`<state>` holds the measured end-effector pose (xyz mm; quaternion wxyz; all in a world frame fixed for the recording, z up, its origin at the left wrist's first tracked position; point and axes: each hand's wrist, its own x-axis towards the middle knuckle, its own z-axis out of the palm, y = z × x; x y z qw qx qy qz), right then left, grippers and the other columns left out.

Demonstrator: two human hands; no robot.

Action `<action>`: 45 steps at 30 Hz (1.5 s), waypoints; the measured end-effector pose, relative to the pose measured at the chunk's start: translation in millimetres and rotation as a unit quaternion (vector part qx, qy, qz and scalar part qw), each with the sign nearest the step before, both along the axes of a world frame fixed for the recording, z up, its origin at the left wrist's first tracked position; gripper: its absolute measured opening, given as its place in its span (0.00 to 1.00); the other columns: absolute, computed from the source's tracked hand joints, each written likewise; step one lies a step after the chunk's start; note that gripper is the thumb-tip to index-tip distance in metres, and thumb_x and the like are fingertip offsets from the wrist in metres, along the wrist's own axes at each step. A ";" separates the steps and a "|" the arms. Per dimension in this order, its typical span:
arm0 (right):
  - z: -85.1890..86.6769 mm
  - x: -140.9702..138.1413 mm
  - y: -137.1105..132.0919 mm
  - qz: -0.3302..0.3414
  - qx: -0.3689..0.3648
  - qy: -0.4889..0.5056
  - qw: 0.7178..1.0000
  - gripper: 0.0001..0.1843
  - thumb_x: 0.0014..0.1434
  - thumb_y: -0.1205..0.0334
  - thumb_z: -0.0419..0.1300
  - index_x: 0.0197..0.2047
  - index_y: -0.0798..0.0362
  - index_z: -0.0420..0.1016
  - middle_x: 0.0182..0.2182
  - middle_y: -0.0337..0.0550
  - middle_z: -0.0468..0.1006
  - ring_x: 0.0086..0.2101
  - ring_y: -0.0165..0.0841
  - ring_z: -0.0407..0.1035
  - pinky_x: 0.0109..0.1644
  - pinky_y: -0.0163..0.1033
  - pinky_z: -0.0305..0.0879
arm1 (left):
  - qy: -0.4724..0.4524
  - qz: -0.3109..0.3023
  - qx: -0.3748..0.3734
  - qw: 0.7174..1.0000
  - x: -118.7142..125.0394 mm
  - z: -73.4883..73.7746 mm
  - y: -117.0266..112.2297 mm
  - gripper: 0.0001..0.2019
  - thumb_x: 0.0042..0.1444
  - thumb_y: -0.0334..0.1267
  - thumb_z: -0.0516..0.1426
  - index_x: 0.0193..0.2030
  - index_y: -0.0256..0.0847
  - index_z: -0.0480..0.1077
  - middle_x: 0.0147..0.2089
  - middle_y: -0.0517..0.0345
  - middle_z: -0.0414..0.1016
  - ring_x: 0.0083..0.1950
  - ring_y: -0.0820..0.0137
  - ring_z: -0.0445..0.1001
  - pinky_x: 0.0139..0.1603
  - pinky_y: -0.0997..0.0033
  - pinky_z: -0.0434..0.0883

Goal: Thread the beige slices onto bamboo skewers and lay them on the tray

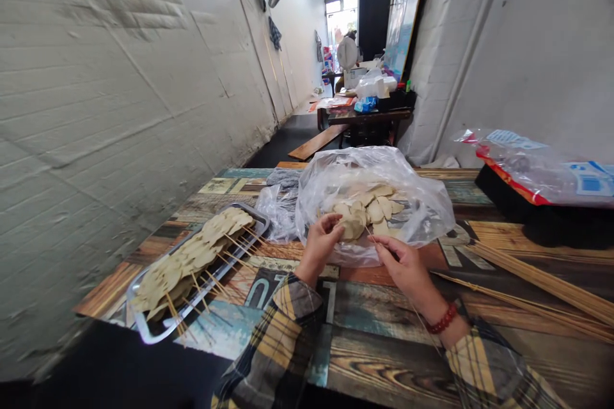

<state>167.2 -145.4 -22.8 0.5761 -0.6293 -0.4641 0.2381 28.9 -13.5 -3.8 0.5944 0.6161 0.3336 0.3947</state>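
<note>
A clear plastic bag (pixel 422 204) of pale flat food slices (pixel 378 208) lies open on the patterned wooden table (pixel 374 326). My left hand (pixel 320 244) is at the bag's mouth, its fingers pinched on a slice (pixel 346 229). My right hand (pixel 405 263) is beside it, fingers closed on a thin bamboo skewer (pixel 370 234) whose tip points at that slice. Both sleeves are yellow and dark plaid; a red bead bracelet (pixel 442 319) is on my right wrist.
A metal tray (pixel 158 331) at the left holds several skewered slices. Loose bamboo skewers (pixel 542 281) lie at the right, beside a black box under a plastic packet (pixel 537 169). A white wall runs along the left. Further back stand a bench, a cluttered table (pixel 369 116) and a person.
</note>
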 end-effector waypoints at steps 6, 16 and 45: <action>5.1 -12.9 -5.9 0.029 -0.027 -0.048 0.998 0.16 0.59 0.59 0.54 0.45 0.50 0.80 0.44 0.45 0.82 0.43 0.40 0.77 0.45 0.44 0.73 | -0.115 0.006 -0.181 0.977 -7.3 8.0 0.6 0.19 0.33 0.40 0.71 0.31 0.36 0.71 0.30 0.62 0.71 0.29 0.75 0.70 0.31 0.74 0.70; 8.5 -13.8 -9.8 0.037 -0.033 -0.113 0.992 0.17 0.59 0.59 0.54 0.47 0.48 0.81 0.44 0.43 0.82 0.44 0.40 0.77 0.47 0.44 0.74 | -0.153 0.005 -0.194 0.969 -7.8 12.6 -1.9 0.19 0.36 0.39 0.69 0.34 0.36 0.71 0.33 0.59 0.73 0.32 0.74 0.72 0.35 0.69 0.74; 7.6 -14.7 -9.0 0.035 -0.055 -0.148 0.987 0.19 0.59 0.58 0.52 0.48 0.50 0.80 0.44 0.44 0.82 0.43 0.40 0.78 0.46 0.43 0.74 | -0.076 0.030 -0.058 0.995 -5.9 18.0 -7.2 0.10 0.43 0.36 0.65 0.34 0.34 0.77 0.29 0.58 0.76 0.28 0.75 0.69 0.32 0.74 0.67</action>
